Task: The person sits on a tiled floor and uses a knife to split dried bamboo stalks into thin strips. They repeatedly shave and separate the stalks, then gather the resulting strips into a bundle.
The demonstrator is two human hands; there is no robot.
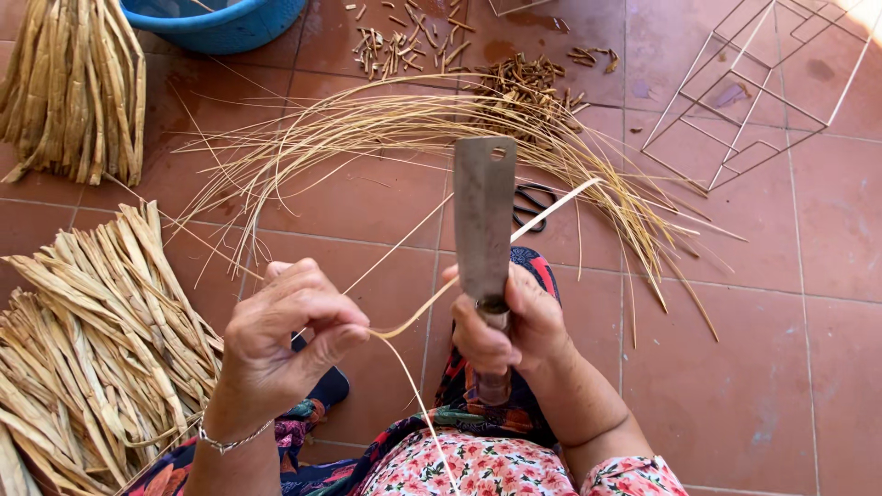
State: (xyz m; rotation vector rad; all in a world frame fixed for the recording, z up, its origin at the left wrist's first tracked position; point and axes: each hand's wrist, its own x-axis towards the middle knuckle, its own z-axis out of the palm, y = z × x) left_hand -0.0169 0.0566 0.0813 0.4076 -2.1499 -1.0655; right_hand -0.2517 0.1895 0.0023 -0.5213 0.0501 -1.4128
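My right hand (505, 331) grips the wooden handle of a broad flat cleaver knife (483, 216), blade pointing up and away. My left hand (285, 335) pinches a thin pale reed strip (418, 312) that runs from my fingers to the blade and on past it to the upper right. The strip splits at my left fingertips, one thin part hanging down toward my floral-clothed lap.
A fan of thin split strips (413, 129) lies on the red tiled floor (799, 349) ahead. Bundles of flat reed (101, 340) lie at left, another bundle (78, 87) upper left. A blue basin (216, 23), cut scraps (404, 46), black scissors (531, 207) and a wire frame (763, 83) sit beyond.
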